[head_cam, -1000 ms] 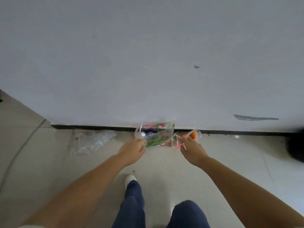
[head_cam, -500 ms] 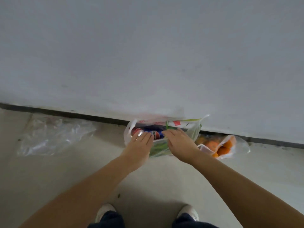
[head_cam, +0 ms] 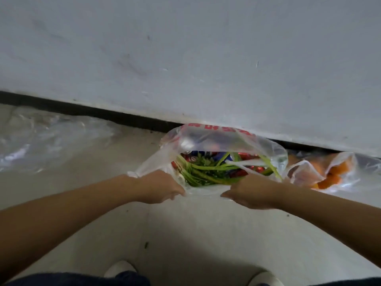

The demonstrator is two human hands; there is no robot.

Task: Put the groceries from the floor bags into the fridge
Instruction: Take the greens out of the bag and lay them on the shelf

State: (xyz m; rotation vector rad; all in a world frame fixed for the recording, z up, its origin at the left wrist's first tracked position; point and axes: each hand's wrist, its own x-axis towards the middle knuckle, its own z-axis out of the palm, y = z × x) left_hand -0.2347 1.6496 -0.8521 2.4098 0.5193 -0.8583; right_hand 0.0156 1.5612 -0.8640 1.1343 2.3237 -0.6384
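Observation:
A clear plastic grocery bag [head_cam: 214,139] with red print sits on the floor against the white wall. Its mouth is spread wide, showing green leafy stalks [head_cam: 208,172] on top of red and blue packaged items [head_cam: 206,154]. My left hand [head_cam: 162,187] grips the bag's near left rim, and my right hand [head_cam: 250,191] grips the near right rim. To the right lies a second clear bag [head_cam: 338,172] holding orange fruit.
An empty crumpled clear bag [head_cam: 47,139] lies on the pale floor at the left. A black baseboard [head_cam: 92,113] runs under the white wall [head_cam: 185,58]. My white shoes [head_cam: 120,269] stand at the bottom edge.
I have leaned in closer to the bags. Both hands went from reaching into the bag's top to gripping its near rim, and the mouth is now pulled wide apart.

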